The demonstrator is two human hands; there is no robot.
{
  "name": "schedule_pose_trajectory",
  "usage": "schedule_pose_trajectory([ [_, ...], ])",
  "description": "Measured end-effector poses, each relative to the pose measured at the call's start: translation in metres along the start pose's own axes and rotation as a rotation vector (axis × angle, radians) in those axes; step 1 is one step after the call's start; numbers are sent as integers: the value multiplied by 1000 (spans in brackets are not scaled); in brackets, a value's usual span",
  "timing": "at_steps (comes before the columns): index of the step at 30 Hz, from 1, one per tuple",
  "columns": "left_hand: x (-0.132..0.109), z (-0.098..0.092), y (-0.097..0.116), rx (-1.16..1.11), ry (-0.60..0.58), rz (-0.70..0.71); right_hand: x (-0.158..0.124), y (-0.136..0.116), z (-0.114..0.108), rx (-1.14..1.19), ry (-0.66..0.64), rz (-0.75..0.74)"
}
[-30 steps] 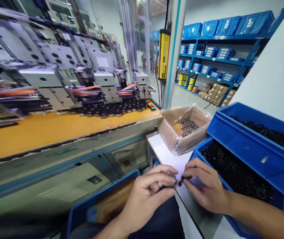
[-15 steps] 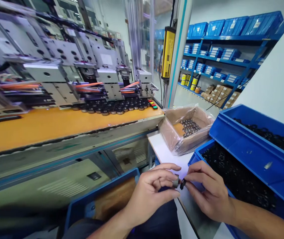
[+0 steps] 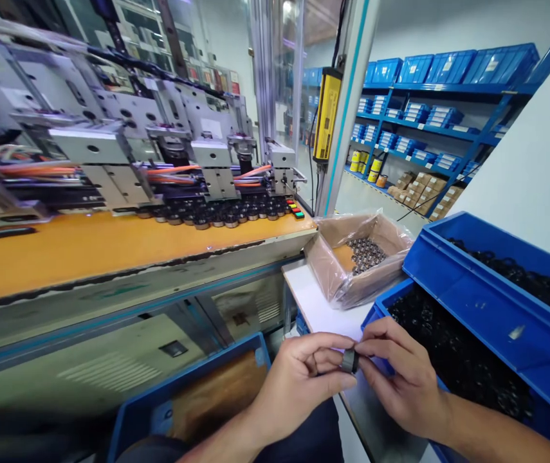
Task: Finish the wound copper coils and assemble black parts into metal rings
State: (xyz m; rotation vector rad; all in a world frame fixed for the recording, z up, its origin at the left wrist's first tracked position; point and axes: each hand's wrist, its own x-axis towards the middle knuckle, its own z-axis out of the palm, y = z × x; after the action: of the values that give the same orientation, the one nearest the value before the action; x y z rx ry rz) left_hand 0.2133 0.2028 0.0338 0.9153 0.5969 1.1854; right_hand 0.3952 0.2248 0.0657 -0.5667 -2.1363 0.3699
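Observation:
Between the thumb and fingers of my left hand [image 3: 303,373] is a small grey metal ring [image 3: 347,361]. My right hand [image 3: 403,379] pinches a small black ring-shaped part [image 3: 356,361] against the right face of the metal ring. The two pieces touch; whether the black part sits inside the ring or only on its edge I cannot tell. Both hands are closed at the fingertips, above the white table's edge. Just right of my right hand stands a blue bin [image 3: 381,305] holding many black parts.
A second blue bin [image 3: 477,308] rests tilted over the first. Behind them a plastic-lined cardboard box [image 3: 325,263] holds metal rings. At left, black-topped rings [image 3: 202,218] line the orange machine bench [image 3: 110,247]. A blue crate [image 3: 118,424] sits low beside my legs.
The black part has come up against the metal ring, closing the small gap between them. My hands are closer together. The whole view has shifted slightly.

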Motion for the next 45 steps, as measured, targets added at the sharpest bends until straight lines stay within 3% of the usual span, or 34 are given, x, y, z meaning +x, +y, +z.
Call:
schedule_pose_trajectory([
  [9,-4,2,2,14,60,33,-2,-3,-8,-60,-137,-64],
  [21,-11,10,4,-24,0,119,-7,-7,-8,-205,-40,-249],
  [45,-13,12,1,-107,-43,108,-5,-11,-10,-218,-27,-226],
])
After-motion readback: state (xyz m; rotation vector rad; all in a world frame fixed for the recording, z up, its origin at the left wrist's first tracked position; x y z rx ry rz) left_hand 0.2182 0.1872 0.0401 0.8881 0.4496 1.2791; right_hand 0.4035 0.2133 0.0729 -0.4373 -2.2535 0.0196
